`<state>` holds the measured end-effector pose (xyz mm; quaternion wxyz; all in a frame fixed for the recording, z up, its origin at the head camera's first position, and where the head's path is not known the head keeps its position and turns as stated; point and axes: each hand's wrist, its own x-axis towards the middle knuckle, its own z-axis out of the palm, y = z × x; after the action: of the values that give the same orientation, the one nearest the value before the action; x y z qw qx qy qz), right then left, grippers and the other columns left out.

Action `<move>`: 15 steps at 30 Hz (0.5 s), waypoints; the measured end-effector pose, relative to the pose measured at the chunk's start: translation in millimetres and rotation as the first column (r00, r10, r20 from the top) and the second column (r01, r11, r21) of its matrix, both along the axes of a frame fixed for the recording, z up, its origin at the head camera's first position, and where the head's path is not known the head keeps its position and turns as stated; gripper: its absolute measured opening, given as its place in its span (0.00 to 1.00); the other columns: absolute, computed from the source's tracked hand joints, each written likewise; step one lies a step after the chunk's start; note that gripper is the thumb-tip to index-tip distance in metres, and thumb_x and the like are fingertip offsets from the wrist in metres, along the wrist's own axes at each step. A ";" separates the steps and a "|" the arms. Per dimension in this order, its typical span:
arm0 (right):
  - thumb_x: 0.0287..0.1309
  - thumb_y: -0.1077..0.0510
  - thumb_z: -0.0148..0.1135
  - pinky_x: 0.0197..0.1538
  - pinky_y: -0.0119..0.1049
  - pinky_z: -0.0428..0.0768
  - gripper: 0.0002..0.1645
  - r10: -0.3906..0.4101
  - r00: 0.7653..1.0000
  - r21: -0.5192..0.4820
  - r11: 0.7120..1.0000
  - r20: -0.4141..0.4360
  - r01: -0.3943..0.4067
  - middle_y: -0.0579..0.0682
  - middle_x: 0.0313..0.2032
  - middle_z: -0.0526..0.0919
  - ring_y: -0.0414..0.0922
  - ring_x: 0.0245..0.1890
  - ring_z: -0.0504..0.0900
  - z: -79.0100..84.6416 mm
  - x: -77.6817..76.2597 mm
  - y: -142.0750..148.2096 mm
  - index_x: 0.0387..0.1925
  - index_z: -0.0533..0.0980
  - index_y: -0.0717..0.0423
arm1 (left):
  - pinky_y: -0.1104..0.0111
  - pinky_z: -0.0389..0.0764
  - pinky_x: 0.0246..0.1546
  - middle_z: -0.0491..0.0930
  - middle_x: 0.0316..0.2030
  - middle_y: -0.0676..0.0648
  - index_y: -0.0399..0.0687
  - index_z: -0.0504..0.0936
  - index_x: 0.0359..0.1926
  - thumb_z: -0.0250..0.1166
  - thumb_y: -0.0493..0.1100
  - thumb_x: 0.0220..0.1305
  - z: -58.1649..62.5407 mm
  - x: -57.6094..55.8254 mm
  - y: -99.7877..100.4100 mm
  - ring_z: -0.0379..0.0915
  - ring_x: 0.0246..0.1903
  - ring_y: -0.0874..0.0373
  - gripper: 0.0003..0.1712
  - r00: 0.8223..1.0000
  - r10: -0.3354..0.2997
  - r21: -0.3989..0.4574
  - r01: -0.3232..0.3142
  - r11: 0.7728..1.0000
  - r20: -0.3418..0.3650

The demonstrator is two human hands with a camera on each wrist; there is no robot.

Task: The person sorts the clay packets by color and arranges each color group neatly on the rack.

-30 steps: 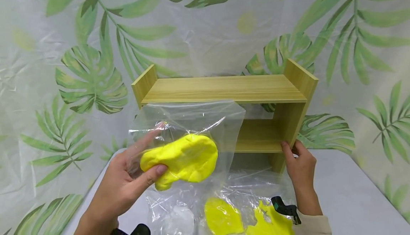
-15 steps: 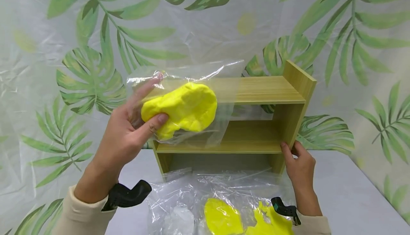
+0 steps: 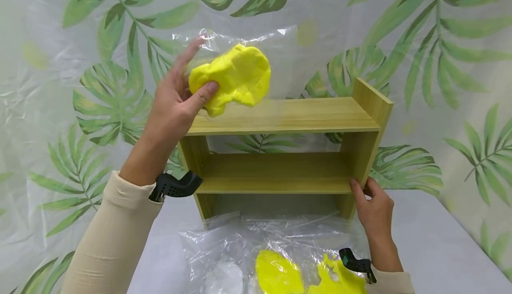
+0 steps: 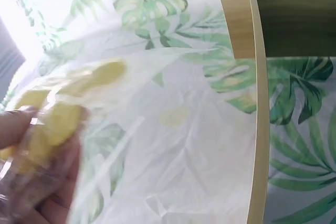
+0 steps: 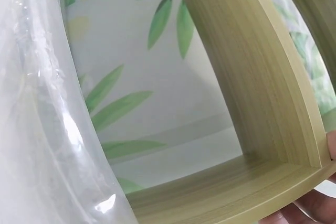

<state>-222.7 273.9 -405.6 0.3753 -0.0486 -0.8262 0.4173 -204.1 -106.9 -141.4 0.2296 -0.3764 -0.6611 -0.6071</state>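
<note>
The left hand (image 3: pixel 176 98) pinches up high; the right hand (image 3: pixel 375 205) grips lower.

- the shelf (image 3: pixel 276 169) stands on the table (image 3: pixel 420 236), near its rear edge;
- the wall sheet (image 3: pixel 328 27) is behind the shelf, also to both sides;
- on the table, before the shelf, lie plastic bags (image 3: pixel 296 231); in them are a left piece (image 3: pixel 226 278), a middle piece (image 3: pixel 280 271) and a right piece (image 3: pixel 340 278);
- before the top board's left end is the left hand (image 3: pixel 172 102), with another bag (image 3: pixel 282 62); a lump (image 3: pixel 240 74) is inside;
- the right hand (image 3: pixel 374 205) is at the right panel (image 3: pixel 364 151), where the middle board meets it.
</note>
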 end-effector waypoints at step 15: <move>0.64 0.51 0.61 0.29 0.09 0.66 0.18 0.017 1.000 0.004 1.000 -0.017 -0.017 0.61 0.41 0.85 0.57 0.39 0.83 0.0 1.6 -0.2 0.47 0.79 0.60 | 0.68 0.80 0.24 0.74 0.34 0.41 0.54 0.57 0.72 0.60 0.40 0.67 -24.5 -51.9 -2.0 0.75 0.22 0.59 0.36 0.892 0.329 -0.172 -0.288 0.942 0.309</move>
<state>-221.1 273.8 -405.6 0.3787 -0.0376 -0.8242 0.4194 -256.0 -108.8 -165.9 0.1847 -0.1717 -0.7774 -0.5762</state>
